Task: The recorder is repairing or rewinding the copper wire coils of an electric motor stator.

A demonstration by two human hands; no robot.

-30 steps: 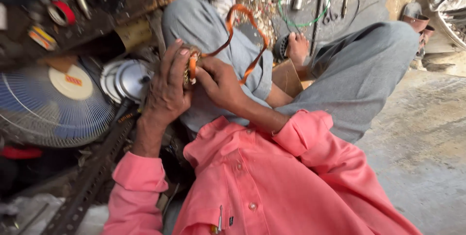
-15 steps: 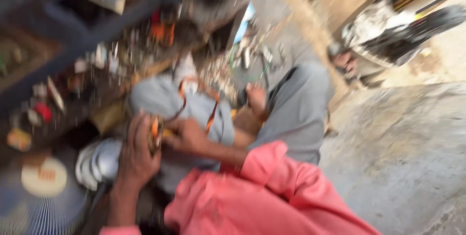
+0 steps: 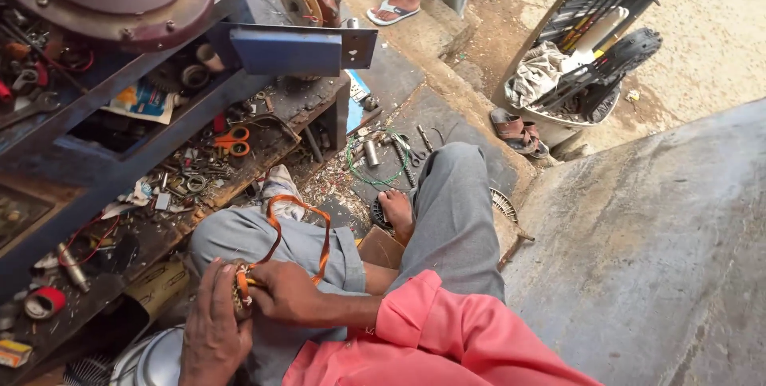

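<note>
Clamping ridged round winding (image 3: 239, 289): left hand (image 3: 214, 328), right hand (image 3: 283, 290) grips closed; orange ribbon (image 3: 311, 230) looping.

Position: one camera on the person's head, above the lap.
Direction: steeply down and forward, tilted so the ground slants.
Nearness: close to the left hand (image 3: 214, 330) and right hand (image 3: 289, 294), which sit at the lower edge.
Farther field: cluttered shelf (image 3: 159, 194) at left, concrete floor (image 3: 662, 234) at right, another person's sandalled foot (image 3: 393, 9) at top.
Shared view: none, a single view.
</note>
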